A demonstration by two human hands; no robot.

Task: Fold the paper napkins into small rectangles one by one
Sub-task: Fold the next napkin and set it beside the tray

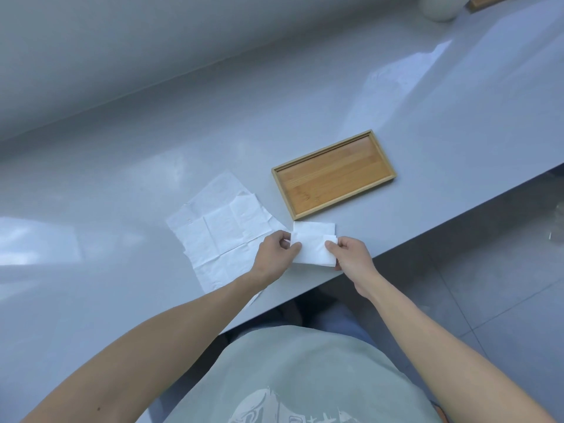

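Near the counter's front edge, right between my two hands, sits the folded napkin [312, 247], a small white rectangle, and I've got it at both ends. My left hand [274, 254] pinches its left edge, thumb on top, fingers curled in against the paper. My right hand [351, 254] grips the right edge, thumb and fingertips closed on a little doubled-over flap at that corner. The near edge of the napkin lies flat on the counter [122, 178]; whether the far edge is lifted I cannot tell.

Just left of it, spread open, lies a pile of unfolded napkins [219, 230], white, creased into squares, the sheets a bit askew so their corners stick out. My left wrist crosses over the near right part of that pile, and the folded napkin's left side touches or overlaps its right edge; I cannot say which.

Just beyond the folded napkin, a shade to the right, is the wooden tray [305, 206], long and shallow with a low rim, set at an angle. Its near corner comes close to the napkin's far edge but stays apart from it.

Everything rests on the grey glossy counter, which catches pale reflections. Far off at the top right stands a white rounded vessel [439, 7], cut off by the frame, with a bit of something wooden [488, 1] beside it. On the right, past the counter's edge, grey floor tiles [503, 300] show, and closest to me is my pale green shirt [305, 377].
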